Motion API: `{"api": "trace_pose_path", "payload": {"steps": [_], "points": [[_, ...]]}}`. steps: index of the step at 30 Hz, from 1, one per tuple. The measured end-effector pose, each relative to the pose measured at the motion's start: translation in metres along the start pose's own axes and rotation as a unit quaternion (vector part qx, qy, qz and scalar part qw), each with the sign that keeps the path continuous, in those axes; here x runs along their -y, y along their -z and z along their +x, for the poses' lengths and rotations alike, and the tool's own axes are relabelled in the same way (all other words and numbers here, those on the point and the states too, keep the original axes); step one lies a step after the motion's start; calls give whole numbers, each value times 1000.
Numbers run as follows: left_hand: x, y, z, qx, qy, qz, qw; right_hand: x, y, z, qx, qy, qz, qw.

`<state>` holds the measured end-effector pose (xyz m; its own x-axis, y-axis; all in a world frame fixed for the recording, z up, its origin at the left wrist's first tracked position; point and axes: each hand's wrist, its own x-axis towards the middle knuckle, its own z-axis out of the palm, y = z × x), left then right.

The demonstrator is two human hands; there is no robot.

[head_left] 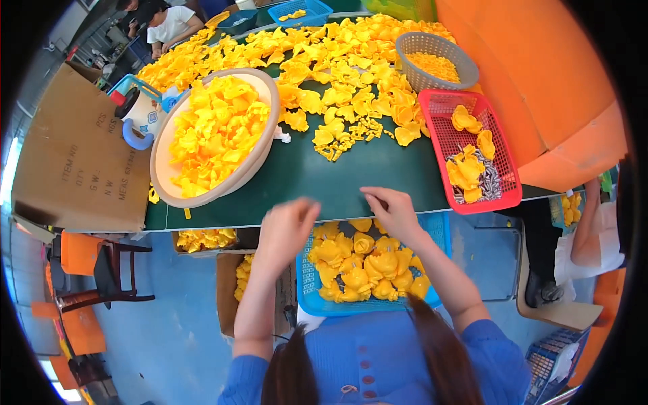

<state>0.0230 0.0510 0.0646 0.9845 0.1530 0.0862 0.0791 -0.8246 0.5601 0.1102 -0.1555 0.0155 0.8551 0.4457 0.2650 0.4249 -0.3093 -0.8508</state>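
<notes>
Yellow flower pieces fill the blue basket below our 2 hands; right hand fingers seemingly pinch something small, left hand blurred, grip unclear.

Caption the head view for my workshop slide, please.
Both hands hover over a blue tray of yellow flowers, beside a heaped bowl.

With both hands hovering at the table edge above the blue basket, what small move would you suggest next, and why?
Probably reach the right hand forward to the loose yellow petals on the green table. Both it and the left hand look empty, though blur hides the fingers, while the blue basket below already holds assembled yellow flowers.
</notes>
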Motion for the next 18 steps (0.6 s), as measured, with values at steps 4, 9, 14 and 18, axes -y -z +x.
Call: {"api": "trace_pose_path", "payload": {"steps": [4, 9, 14, 18], "points": [[3, -20, 113, -196, -93, 86, 972, 4, 15, -20, 25, 84, -8, 996], [32, -36, 184, -107, 52, 266, 956, 3, 35, -34, 28, 60, 8, 998], [41, -38, 177, -112, 15, 257, 960, -4, 43, -35, -3, 41, 49, 998], [45, -33, 171, -133, 14, 172, 976, 0, 38, -30, 17, 55, 57, 997]]}}
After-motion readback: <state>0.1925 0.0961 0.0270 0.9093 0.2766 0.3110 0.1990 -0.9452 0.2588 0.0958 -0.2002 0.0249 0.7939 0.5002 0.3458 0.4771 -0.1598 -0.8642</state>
